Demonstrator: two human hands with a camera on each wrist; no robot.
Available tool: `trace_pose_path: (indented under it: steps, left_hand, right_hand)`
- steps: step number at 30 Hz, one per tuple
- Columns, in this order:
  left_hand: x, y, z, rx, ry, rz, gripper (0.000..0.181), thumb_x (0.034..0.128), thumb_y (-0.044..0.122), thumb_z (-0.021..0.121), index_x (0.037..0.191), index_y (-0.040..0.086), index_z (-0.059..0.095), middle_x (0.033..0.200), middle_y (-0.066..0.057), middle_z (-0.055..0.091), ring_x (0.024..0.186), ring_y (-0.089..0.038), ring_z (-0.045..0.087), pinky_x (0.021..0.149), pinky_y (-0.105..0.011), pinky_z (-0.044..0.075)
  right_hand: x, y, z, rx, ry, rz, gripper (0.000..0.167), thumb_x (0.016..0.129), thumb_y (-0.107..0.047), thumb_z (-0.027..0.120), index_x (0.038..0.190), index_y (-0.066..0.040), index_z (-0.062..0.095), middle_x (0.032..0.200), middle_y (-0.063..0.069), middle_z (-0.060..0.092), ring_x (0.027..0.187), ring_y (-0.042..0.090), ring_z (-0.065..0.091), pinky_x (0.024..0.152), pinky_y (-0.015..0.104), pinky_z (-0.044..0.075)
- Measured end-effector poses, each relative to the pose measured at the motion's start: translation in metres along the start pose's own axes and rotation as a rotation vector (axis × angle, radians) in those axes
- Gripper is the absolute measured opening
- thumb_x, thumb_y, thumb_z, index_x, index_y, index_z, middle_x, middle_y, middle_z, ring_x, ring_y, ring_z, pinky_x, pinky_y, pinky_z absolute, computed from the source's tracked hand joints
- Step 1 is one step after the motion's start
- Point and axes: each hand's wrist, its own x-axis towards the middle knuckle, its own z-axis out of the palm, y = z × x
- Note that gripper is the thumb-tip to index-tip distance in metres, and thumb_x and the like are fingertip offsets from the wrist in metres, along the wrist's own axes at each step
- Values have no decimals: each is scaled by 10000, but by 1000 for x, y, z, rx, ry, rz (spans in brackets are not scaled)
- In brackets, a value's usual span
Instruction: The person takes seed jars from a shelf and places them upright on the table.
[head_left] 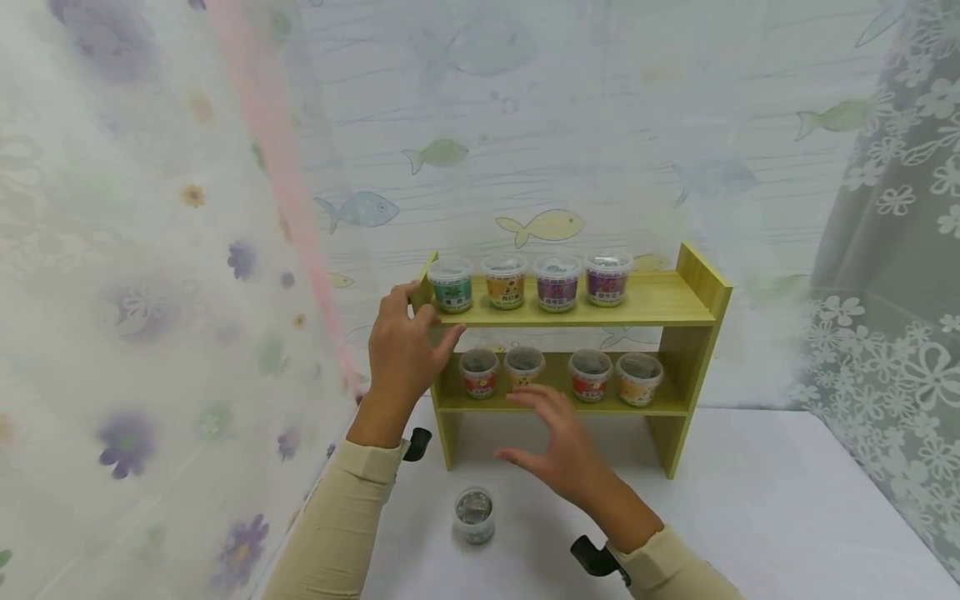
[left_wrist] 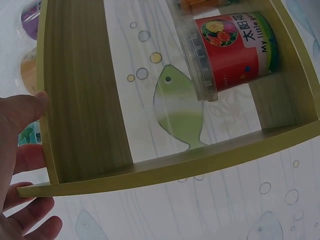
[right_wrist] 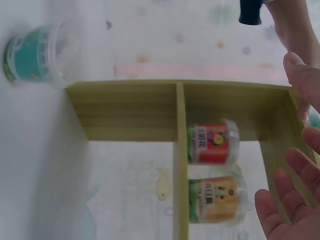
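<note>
A yellow-green two-tier wooden shelf (head_left: 660, 300) stands on the table. My left hand (head_left: 405, 342) is at the shelf's upper left corner, beside a lidded plastic cup with a teal label (head_left: 453, 287). In the left wrist view its thumb (left_wrist: 30, 107) lies against the board's front edge, with the other fingers spread around the corner. My right hand (head_left: 558, 446) hovers before the lower tier, fingers apart and holding nothing. Behind it are cups with red (head_left: 480, 379) and orange labels (right_wrist: 217, 199). Another lidded cup (head_left: 474, 517) stands on the table between my forearms.
The upper tier also bears an orange-labelled cup (head_left: 506, 283) and two purple-labelled cups (head_left: 557, 287). To the right on the lower tier are a red-labelled cup (head_left: 590, 383) and an orange-labelled cup (head_left: 639, 387). A fish-print curtain (head_left: 600, 125) hangs behind; a flowered curtain (head_left: 150, 333) is at left.
</note>
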Motion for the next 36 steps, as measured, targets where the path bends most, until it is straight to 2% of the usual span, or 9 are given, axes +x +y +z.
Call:
trace_pose_path:
  steps: [6,19,22,24,27,29,31,33,36]
  left_hand:
    - [0,1,-1,5,8,1,418,896,488,792,852,86,682,1409,-214,547,1234,-397,576,897,-485,576]
    - [0,2,-2,4,-21,-21,415,901,482,787,854,84,679,1408,-208,542,1249,-387,567,891,-485,580]
    - [0,2,-2,2,-21,-23,417,904,485,782,857,84,677,1411,-203,539,1250,-386,564,888,-484,578]
    - [0,2,-2,0,-12,-19,413,902,479,787,854,85,675,1408,-202,542,1243,-386,566,878,-483,579]
    - [1,2,-1,1,1,-12,406,897,474,794,848,90,672,1407,-199,546,1236,-386,570,864,-480,581]
    - [1,2,-1,4,3,-12,406,893,477,798,847,94,673,1407,-197,547,1236,-384,571,858,-476,582]
    - [1,2,-1,3,5,-13,409,887,481,803,844,95,674,1406,-197,547,1234,-383,573,853,-474,583]
    - [1,2,-1,-3,5,-13,408,885,476,806,843,92,675,1401,-198,548,1232,-382,575,855,-477,582]
    - [1,2,-2,-10,-2,-16,405,887,471,806,846,90,674,1391,-199,548,1229,-381,571,869,-480,580]
  right_hand:
    - [10,0,-14,-53,70,-78,734,688,-288,981,1315,-85,658,1376,80,627,1291,258,580,1029,482,500]
    - [31,-6,-45,-130,98,-92,711,719,-304,964,1318,-71,660,1395,100,620,1321,279,571,1069,500,482]
    - [36,-9,-52,-138,105,-98,702,725,-302,961,1315,-68,662,1397,92,620,1220,239,602,908,424,542]
    - [39,-11,-57,-148,109,-107,698,727,-299,958,1318,-76,662,1394,101,620,1019,185,615,753,369,532]
    - [43,-11,-63,-167,113,-120,697,732,-307,955,1329,-99,659,1399,97,616,1015,176,610,711,363,525]
    - [46,-11,-66,-172,117,-127,689,735,-297,955,1325,-97,661,1396,103,615,1106,209,627,696,343,535]
    - [50,-10,-71,-178,126,-133,689,732,-296,958,1319,-88,665,1392,107,618,1301,261,575,799,365,556]
    - [54,-11,-76,-175,136,-140,684,726,-274,963,1311,-76,669,1384,119,618,1314,274,565,747,335,545]
    - [60,-10,-84,-188,159,-154,683,714,-249,969,1300,-57,674,1370,133,623,1320,295,565,947,407,539]
